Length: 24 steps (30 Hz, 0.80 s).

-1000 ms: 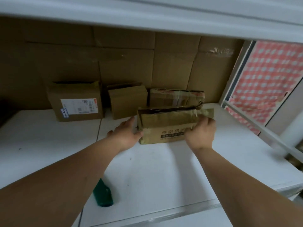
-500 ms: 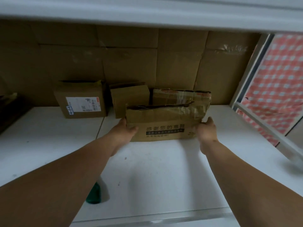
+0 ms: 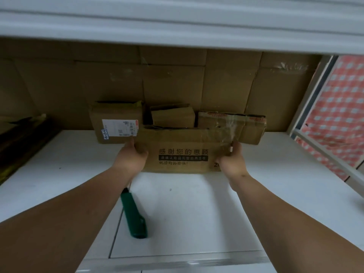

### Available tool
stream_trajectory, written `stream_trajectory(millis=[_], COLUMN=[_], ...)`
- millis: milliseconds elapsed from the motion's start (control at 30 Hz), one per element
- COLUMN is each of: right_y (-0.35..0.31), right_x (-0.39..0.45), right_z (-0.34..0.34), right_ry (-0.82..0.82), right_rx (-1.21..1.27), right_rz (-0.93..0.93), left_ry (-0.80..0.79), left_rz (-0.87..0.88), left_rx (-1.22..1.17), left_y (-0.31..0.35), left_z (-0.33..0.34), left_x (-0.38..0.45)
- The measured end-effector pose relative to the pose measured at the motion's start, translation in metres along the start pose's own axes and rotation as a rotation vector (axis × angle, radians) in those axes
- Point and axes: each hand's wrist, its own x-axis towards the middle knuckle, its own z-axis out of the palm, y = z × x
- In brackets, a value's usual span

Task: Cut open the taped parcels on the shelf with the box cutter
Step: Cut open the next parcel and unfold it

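A flat brown parcel with black printed text (image 3: 183,148) stands on the white shelf (image 3: 197,209), clear tape across its right part. My left hand (image 3: 131,156) grips its left end and my right hand (image 3: 231,161) grips its right end. A green box cutter (image 3: 134,215) lies on the shelf beside my left forearm, with no hand on it. Behind the held parcel stand three more parcels: one with a white label (image 3: 116,123), a small one (image 3: 173,116), and a taped one (image 3: 246,126).
Flattened cardboard (image 3: 177,83) lines the back wall. A white upper shelf (image 3: 177,26) hangs low overhead. At the right are a metal frame (image 3: 307,115) and red checked cloth (image 3: 340,115). A dark object (image 3: 17,144) lies at the far left.
I have slid the printed parcel leftward along the shelf and both hands now grip its ends. The view has shifted and the box cutter shows more fully.
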Motion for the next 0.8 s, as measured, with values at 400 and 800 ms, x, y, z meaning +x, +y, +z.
stream_trajectory(millis=[400, 800], right_y=[-0.065, -0.069], right_x=[-0.062, -0.127], right_z=[0.127, 0.239], right_ry=[-0.021, -0.192], right_rx=[0.153, -0.04], right_rz=[-0.141, -0.251], left_ry=[0.308, 0.126], left_rz=[0.015, -0.158], left_rx=[-0.033, 0.689], left_y=[-0.07, -0.153], left_z=[-0.155, -0.252], left_x=[0.01, -0.011])
